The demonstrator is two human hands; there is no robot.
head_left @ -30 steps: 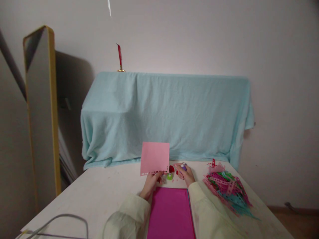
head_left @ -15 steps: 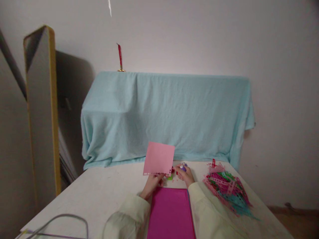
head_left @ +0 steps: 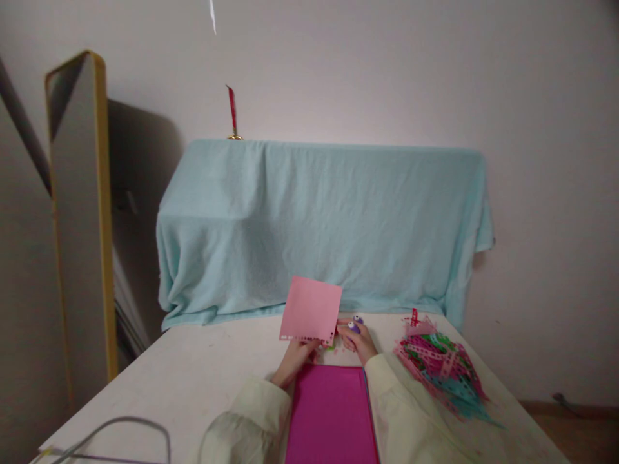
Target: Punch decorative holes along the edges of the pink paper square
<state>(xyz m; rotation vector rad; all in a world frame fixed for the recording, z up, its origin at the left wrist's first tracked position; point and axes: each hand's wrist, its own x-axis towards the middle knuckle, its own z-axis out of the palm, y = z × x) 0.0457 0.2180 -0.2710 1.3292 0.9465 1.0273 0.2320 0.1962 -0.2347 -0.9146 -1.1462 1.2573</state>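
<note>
Closest to the camera, a gray cable (head_left: pixel 116 430) is seen lying in a loop on the white table (head_left: pixel 203 374). Two pale sleeves (head_left: pixel 256 412) are stretched forward over the table. Between them a dark pink stack of paper (head_left: pixel 331 412) is laid flat, and a thin blue edge is seen along its right side.

Just past the stack, the left hand (head_left: pixel 293 359) is closed around the bottom edge of a light pink sheet (head_left: pixel 311 309). The sheet is held up in the air, tilted a little, above the table. A row of small holes is seen along its bottom edge. The right hand (head_left: pixel 358 340) is curled around a small purple punch (head_left: pixel 354 325), which is pressed right up against the lower right corner of the sheet. A bit of something green (head_left: pixel 331 347) is seen under the sheet, but what it is cannot be told.

To the right, a pile of paper scraps (head_left: pixel 442 374) in pink, green and blue is heaped on the table.

Farther back, something big is covered by a light blue cloth (head_left: pixel 319 219). A board with a yellow edge (head_left: pixel 80 212) is leaned up on the left. A white wall (head_left: pixel 387 71) is seen behind it all.
</note>
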